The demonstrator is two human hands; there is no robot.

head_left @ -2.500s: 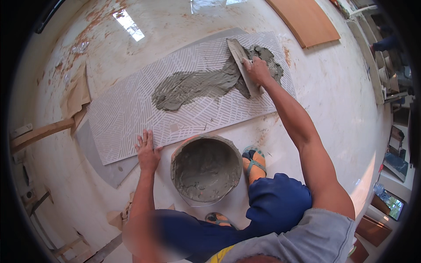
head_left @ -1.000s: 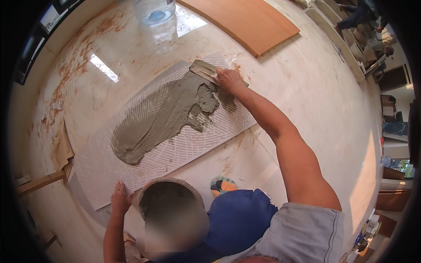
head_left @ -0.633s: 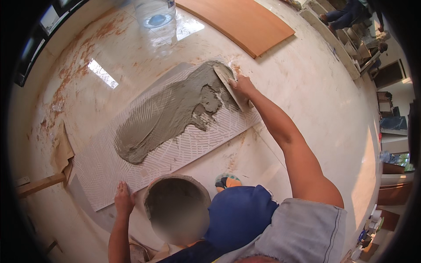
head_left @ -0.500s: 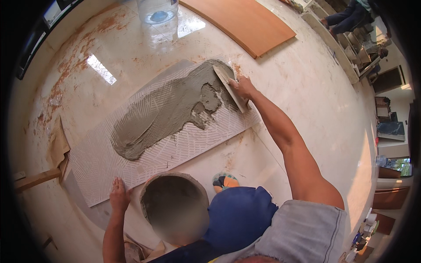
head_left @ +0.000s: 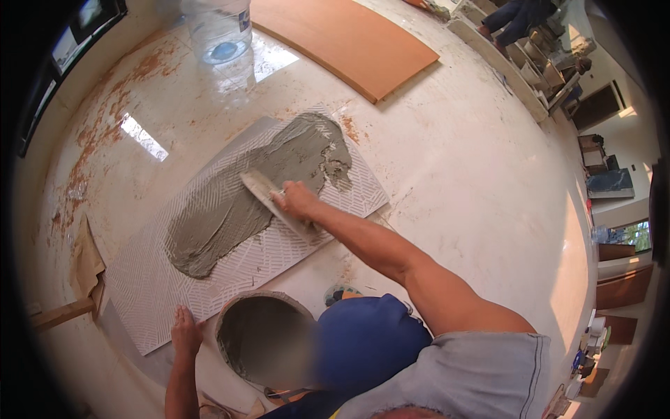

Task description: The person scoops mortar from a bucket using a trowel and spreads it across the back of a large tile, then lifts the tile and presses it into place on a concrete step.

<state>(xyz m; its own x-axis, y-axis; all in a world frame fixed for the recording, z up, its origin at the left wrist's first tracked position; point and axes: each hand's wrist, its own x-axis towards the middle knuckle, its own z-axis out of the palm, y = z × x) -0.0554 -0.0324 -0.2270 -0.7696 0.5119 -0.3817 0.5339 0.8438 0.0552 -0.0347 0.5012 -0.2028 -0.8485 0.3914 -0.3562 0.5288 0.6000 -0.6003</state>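
At frame centre, the right hand (head_left: pixel 296 202) grips a trowel (head_left: pixel 269 199) on the mortar (head_left: pixel 244 188). The left hand (head_left: pixel 185 332) lies flat and open on the tile (head_left: pixel 160 307) edge, holding nothing.

Building site, mortar-smeared tile (head_left: pixel 244 216), mortar bucket (head_left: pixel 262 339), stained floor (head_left: pixel 474 174)

The right hand (head_left: pixel 296 201) rests on the trowel (head_left: pixel 269 199), which lies on the mortar (head_left: pixel 244 192) spread over the tile (head_left: pixel 279 251) on the floor (head_left: pixel 453 160). The left hand (head_left: pixel 185 332) presses the tile's near edge, with the bucket (head_left: pixel 262 339) just right of it. Beyond the right hand lie a board (head_left: pixel 345 42) and a water jug (head_left: pixel 220 31).
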